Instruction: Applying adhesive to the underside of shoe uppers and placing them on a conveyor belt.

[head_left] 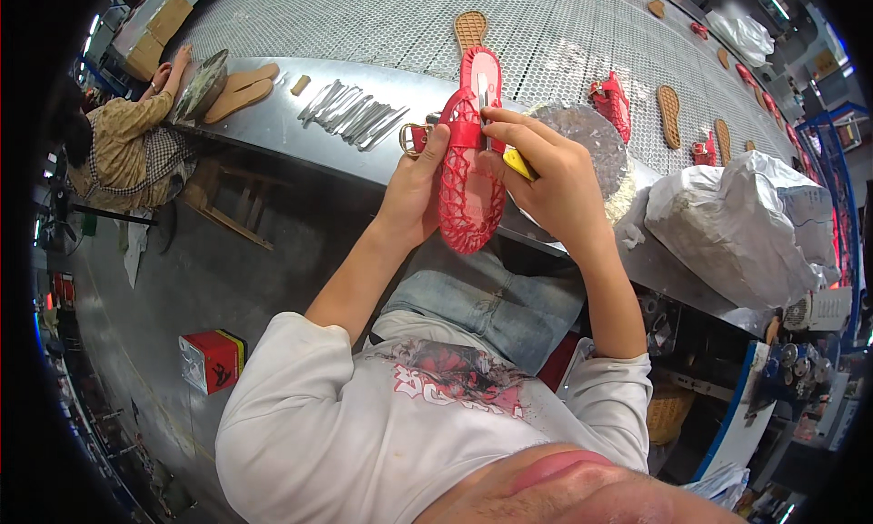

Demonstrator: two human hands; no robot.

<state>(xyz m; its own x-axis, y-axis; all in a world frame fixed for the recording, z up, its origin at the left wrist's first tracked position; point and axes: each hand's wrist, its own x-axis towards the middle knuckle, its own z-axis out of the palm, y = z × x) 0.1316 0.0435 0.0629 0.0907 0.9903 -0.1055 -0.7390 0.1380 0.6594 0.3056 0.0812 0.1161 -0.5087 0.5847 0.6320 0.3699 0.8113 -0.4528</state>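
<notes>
My left hand (412, 195) grips a red strappy sandal (472, 217) by its side, thumb against the strap. The sandal points toward me, with its pale insole facing up and woven red straps over the front. A gold buckle (405, 140) hangs from its strap beside my left thumb. My right hand (556, 180) is closed on a slim tool with a yellow handle (519, 164). Its fingertips reach into the sandal by the insole, and they hide the tool's working end. A tan sole (471, 29) lies just beyond the heel.
A perforated metal conveyor (355, 19) carries soles and red sandals. Many thin metal strips (350, 115) lie on the metal ledge. To the right are a round worn block (587, 147) and a bulky white sack (727, 224). Another person (132, 156) sits at the left; a red box (212, 361) stands on the floor.
</notes>
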